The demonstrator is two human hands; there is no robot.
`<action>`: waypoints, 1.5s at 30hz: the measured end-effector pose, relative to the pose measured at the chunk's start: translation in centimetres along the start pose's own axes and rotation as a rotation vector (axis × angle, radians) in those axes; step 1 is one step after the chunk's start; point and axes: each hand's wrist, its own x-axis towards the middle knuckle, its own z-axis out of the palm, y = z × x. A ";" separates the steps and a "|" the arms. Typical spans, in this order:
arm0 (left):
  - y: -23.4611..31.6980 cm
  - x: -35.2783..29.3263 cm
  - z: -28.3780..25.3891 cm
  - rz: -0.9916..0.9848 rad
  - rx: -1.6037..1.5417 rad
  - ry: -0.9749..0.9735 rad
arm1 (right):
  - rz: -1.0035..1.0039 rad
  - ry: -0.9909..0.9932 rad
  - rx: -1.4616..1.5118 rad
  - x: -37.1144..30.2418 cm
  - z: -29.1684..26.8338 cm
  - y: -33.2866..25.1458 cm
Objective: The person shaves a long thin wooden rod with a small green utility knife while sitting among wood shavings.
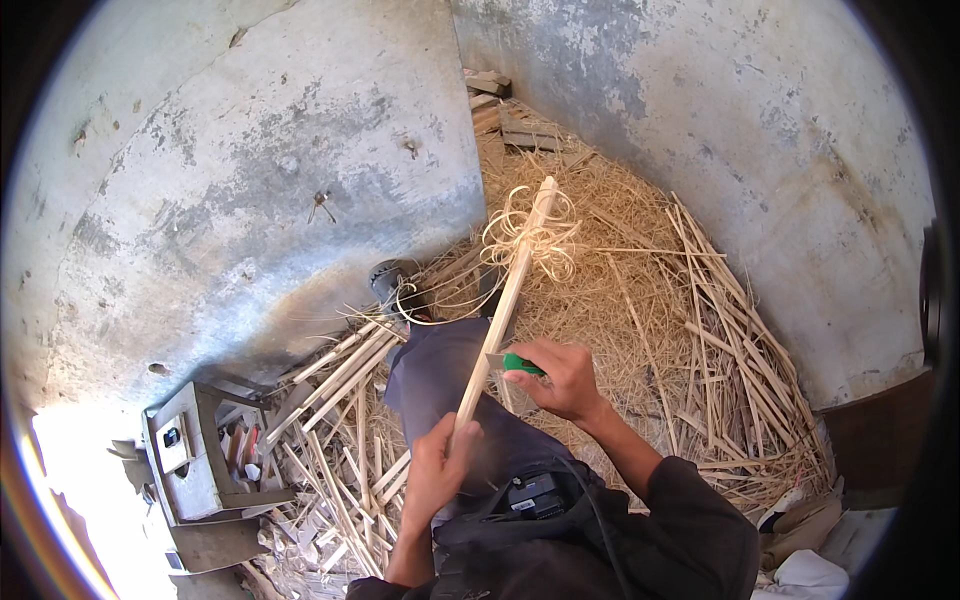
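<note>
My left hand [440, 468] is closed around the lower end of a long pale wooden stick [506, 292], which slants up and away over my thigh. In my right hand [562, 382] is a green-handled knife [522, 364], its short blade lying against the stick's right side about midway along. Thin curled shavings [545, 240] cluster near the stick's far end and still seem to hang on it. One longer curl loops out left toward my shoe [390, 280].
A thick layer of loose shavings [590, 310] covers the floor ahead. Piles of thin wooden sticks lie along the right wall [735, 370] and at my left [345, 370]. An old wooden cabinet [200, 450] stands at the left. Worn plaster walls [330, 130] meet behind the shavings.
</note>
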 end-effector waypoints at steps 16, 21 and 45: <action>1.2 -0.1 -0.3 0.050 -0.051 -0.046 | 0.006 0.088 -0.086 0.5 -0.7 -0.3; 1.5 -0.2 -0.1 0.043 -0.043 -0.041 | -0.003 0.086 -0.129 0.7 -1.1 -0.6; 1.1 -0.6 0.1 0.101 0.068 0.006 | -0.047 0.133 -0.224 1.2 -1.0 0.2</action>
